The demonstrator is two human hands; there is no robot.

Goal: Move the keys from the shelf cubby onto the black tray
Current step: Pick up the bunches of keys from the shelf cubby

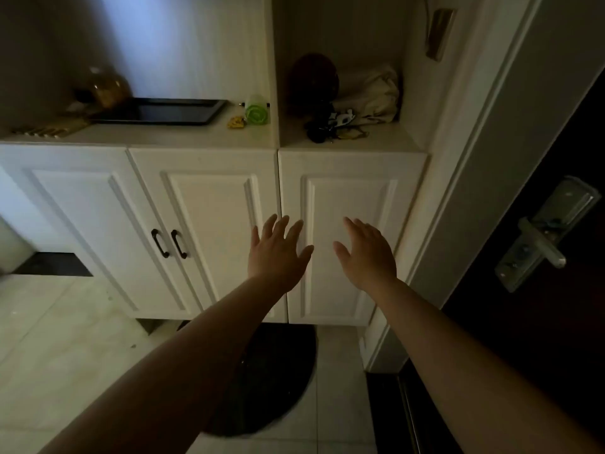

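A dark bunch of keys [330,129] with a black fob and a patterned tag lies on the floor of the open cubby at the right of the white cabinet. On the counter to the left sits the black tray [157,112], holding nothing. My left hand [276,252] and my right hand [366,253] are held out side by side in front of the cabinet doors, well below the cubby. Both have spread fingers and hold nothing.
In the cubby behind the keys stand a dark round object [314,80] and a cream cloth bag [370,93]. A green roll [257,112] and a small yellow item [236,122] lie between tray and cubby. A glass jar [108,86] stands left of the tray. A dark door with handle [543,234] is at the right.
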